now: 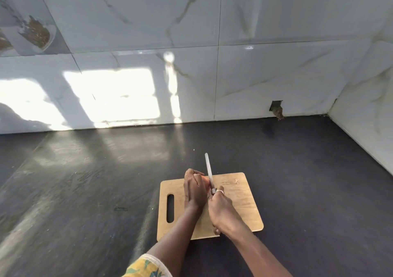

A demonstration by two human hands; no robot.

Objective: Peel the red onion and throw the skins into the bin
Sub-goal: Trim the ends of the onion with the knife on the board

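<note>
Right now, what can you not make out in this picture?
Head view only:
- red onion: the left hand covers nearly all; peeled or not, unclear.
- knife handle: hidden in the right hand.
- bin: outside the frame.
- scrap on the cutting board: too small to identify.

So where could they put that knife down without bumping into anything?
The dark counter is bare left of the cutting board, behind it up to the tiled wall, and right of it toward the corner. The board's right half is free too, bar a small scrap. It is crowded mid-board, where the left hand, right hand and knife meet.
</note>
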